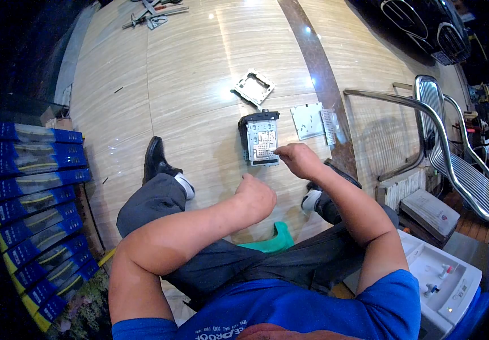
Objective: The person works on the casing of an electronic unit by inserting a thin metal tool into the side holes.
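Right hand (pixel 301 161) nearer the metal unit (pixel 266 141).
Unit forward-left of it, long axis fore-aft. Right fingers pinched, left hand (pixel 257 198) curled; can't tell if either grips anything.

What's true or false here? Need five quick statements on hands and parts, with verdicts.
1. The right hand is at the near part of the metal-cased unit. True.
2. The left hand grips the unit's far edge. False: the left hand is on the near side, apart from it.
3. The open frame lies beyond the unit on the floor. True.
4. The flat plate lies left of the unit. False: the flat plate lies to its right.
5. A metal chair stands off to the right. True.
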The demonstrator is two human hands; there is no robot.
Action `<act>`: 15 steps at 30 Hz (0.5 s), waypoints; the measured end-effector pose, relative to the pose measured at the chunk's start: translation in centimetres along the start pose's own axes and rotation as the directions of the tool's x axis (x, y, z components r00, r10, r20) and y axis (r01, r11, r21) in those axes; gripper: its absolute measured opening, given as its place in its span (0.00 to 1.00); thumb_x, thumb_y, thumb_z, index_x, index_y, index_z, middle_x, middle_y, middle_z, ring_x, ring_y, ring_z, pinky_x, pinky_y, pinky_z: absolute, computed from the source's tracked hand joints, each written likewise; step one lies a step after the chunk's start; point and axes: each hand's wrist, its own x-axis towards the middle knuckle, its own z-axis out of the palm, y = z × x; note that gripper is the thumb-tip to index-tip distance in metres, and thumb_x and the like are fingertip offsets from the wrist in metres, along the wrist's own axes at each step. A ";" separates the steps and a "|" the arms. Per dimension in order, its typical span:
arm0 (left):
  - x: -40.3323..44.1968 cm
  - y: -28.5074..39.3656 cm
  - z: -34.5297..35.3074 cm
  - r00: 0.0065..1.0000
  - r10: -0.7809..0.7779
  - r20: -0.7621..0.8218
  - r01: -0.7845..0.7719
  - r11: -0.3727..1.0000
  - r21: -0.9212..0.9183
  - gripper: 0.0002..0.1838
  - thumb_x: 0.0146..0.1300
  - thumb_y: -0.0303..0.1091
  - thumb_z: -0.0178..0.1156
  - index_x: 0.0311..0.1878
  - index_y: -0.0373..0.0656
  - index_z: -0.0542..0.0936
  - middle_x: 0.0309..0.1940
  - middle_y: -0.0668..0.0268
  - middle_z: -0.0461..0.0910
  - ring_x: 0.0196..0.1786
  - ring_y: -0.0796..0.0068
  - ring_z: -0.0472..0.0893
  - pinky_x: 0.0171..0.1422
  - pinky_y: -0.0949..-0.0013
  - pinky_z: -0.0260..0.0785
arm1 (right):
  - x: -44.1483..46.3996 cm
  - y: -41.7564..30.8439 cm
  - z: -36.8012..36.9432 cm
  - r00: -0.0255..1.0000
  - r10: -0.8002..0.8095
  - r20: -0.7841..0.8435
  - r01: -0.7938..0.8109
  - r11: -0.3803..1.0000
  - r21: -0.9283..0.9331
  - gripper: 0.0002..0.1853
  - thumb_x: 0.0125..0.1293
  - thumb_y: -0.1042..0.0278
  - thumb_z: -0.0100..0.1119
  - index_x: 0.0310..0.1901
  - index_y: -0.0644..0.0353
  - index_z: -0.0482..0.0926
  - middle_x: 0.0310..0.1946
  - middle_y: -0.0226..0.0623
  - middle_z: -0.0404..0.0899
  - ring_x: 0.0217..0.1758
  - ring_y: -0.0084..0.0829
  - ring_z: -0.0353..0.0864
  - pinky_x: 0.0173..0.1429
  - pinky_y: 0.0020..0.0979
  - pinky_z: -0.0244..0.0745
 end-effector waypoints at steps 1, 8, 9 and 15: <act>0.0 0.0 -0.1 1.000 0.002 0.002 -0.002 1.000 0.007 0.09 0.61 0.34 0.54 0.39 0.47 0.83 0.35 0.62 0.85 0.39 0.63 0.85 0.40 0.55 0.70 | 0.0 -0.1 0.0 1.000 0.006 0.011 -0.006 1.000 -0.022 0.12 0.67 0.68 0.56 0.49 0.59 0.82 0.38 0.51 0.83 0.44 0.52 0.82 0.49 0.45 0.76; 0.0 0.0 0.0 1.000 0.009 -0.006 -0.009 1.000 0.005 0.09 0.61 0.34 0.54 0.38 0.47 0.83 0.35 0.61 0.86 0.38 0.63 0.85 0.39 0.55 0.71 | 0.1 0.2 0.3 1.000 -0.029 0.001 0.029 0.999 -0.016 0.13 0.66 0.68 0.57 0.49 0.61 0.82 0.38 0.52 0.83 0.44 0.53 0.82 0.49 0.46 0.76; 0.0 0.0 0.0 1.000 0.004 -0.014 -0.005 1.000 -0.005 0.09 0.62 0.33 0.53 0.37 0.47 0.83 0.34 0.61 0.86 0.38 0.62 0.85 0.38 0.55 0.71 | 0.1 0.0 0.1 1.000 0.012 0.006 -0.012 1.000 -0.024 0.12 0.66 0.67 0.57 0.48 0.62 0.82 0.37 0.52 0.83 0.43 0.53 0.82 0.48 0.46 0.76; 0.1 -0.1 0.4 0.999 0.006 -0.036 -0.007 1.000 -0.014 0.10 0.62 0.33 0.53 0.36 0.47 0.83 0.34 0.61 0.86 0.37 0.62 0.86 0.37 0.55 0.72 | 0.0 -0.8 -0.6 0.994 0.104 0.040 -0.103 0.994 -0.039 0.11 0.65 0.65 0.59 0.44 0.62 0.83 0.35 0.51 0.83 0.41 0.53 0.82 0.46 0.46 0.76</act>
